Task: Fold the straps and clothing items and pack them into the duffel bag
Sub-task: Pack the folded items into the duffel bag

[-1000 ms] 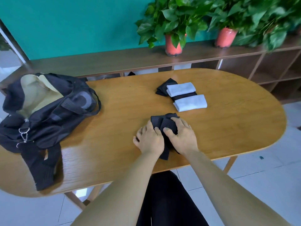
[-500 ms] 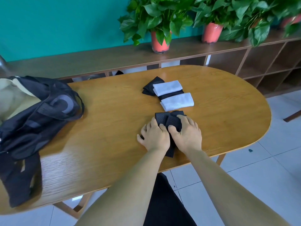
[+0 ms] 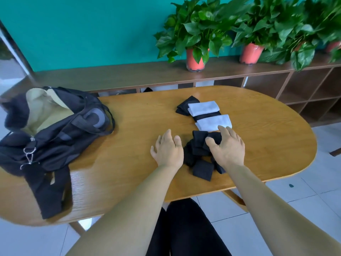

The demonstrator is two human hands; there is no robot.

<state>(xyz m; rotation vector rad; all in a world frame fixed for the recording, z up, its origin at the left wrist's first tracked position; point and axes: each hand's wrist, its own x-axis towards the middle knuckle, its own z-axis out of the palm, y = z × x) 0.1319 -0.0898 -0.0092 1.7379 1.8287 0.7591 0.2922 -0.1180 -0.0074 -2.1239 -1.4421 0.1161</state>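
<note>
Table (image 3: 129, 137): oval wooden top, carrying every item listed below
Duffel bag (image 3: 55, 137): black, at the left end of the table, mouth open and pale lining showing; one strap hangs over the near edge; well apart from both hands
Black strap bundle (image 3: 198, 145): partly folded heap near the front edge, right of centre; its upper part lies under the right hand, loose ends spread out below the wrist
Right hand (image 3: 227, 146): fingers arched over the bundle's far side, thumb pressed into its near side, gripping the fabric
Left hand (image 3: 168, 149): palm down on bare wood, fingers straight, holding nothing, just beside the bundle's left edge
White folded cloths (image 3: 203, 107): two, lying on a black garment (image 3: 184, 106) just beyond the right fingertips
</note>
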